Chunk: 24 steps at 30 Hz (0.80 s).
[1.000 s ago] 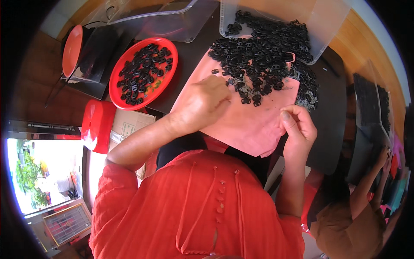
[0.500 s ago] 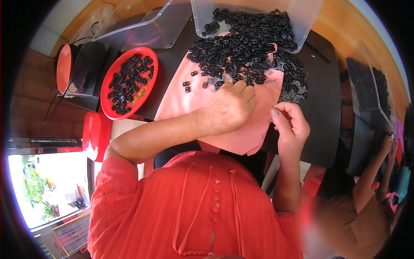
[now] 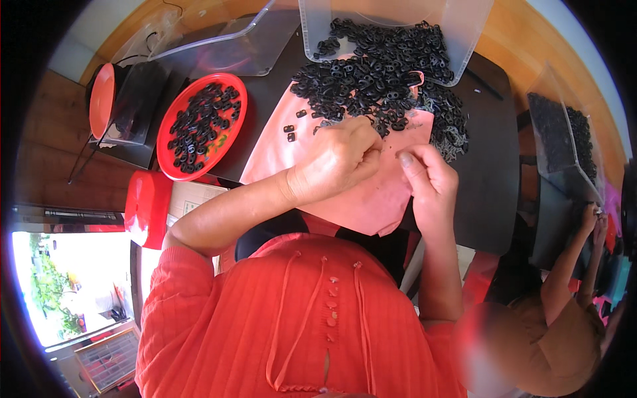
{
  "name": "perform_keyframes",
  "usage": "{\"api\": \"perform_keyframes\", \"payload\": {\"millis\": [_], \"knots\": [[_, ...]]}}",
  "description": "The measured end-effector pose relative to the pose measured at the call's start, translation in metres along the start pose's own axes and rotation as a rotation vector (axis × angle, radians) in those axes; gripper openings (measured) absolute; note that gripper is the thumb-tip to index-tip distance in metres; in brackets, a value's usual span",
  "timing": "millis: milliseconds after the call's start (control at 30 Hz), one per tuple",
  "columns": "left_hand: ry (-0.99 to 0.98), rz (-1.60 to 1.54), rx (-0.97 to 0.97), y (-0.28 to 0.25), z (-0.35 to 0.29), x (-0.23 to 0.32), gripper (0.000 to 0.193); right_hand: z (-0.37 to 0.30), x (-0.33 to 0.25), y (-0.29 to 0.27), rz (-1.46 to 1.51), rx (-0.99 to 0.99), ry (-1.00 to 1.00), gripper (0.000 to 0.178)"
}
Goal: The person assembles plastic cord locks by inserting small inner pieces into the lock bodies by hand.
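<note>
My left hand (image 3: 337, 158) is over the pink cloth (image 3: 279, 142), fingers curled closed and turned toward my right hand. What it holds, if anything, is hidden. My right hand (image 3: 432, 187) is a short way to the right, thumb and forefinger pressed together in a pinch. Anything between those tips is too small to make out. Beyond both hands lies a heap of small black two-hole plastic pieces (image 3: 352, 86) that look like cord locks. Several loose ones (image 3: 290, 137) lie left of my left hand. Small grey pieces (image 3: 451, 129), perhaps springs, are piled at the heap's right.
A red oval tray (image 3: 240, 119) of black pieces is at the left. At the back, a clear bin (image 3: 306, 33) lies tipped toward the heap. A red container (image 3: 147, 209) stands lower left. At far right, another person's hands (image 3: 596, 217) work near a clear bin (image 3: 577, 169).
Both hands have drawn a little left, the left hand pulling back from the edge of the heap. My right hand has come closer over the cloth, still pinching.
</note>
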<state>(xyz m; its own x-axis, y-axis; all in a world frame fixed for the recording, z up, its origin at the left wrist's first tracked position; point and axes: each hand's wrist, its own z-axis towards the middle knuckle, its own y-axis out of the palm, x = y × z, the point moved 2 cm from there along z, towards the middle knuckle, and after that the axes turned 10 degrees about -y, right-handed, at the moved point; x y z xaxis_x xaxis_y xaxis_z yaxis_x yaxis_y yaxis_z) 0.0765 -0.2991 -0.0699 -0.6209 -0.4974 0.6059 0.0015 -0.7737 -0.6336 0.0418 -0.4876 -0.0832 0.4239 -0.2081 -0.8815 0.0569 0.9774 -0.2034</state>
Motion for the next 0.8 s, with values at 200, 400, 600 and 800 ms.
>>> {"api": "perform_keyframes", "payload": {"millis": [200, 400, 600, 800], "knots": [[0.049, 0.047, 0.122, -0.017, -0.013, 0.003, 0.017, 0.017, -0.006, 0.032, 0.035, -0.186, -0.084, 0.013], [0.053, -0.065, 0.147, -0.031, -0.026, -0.003, 0.020, 0.020, -0.008, 0.042, 0.417, -0.246, 0.288, 0.014], [0.077, -0.104, 0.220, -0.035, -0.033, -0.012, 0.023, 0.017, -0.016, 0.056, 0.445, -0.229, 0.376, 0.018], [-0.218, -0.233, 0.129, -0.033, -0.045, -0.012, 0.012, 0.015, -0.009, 0.060, 0.449, -0.247, 0.348, 0.015]]}}
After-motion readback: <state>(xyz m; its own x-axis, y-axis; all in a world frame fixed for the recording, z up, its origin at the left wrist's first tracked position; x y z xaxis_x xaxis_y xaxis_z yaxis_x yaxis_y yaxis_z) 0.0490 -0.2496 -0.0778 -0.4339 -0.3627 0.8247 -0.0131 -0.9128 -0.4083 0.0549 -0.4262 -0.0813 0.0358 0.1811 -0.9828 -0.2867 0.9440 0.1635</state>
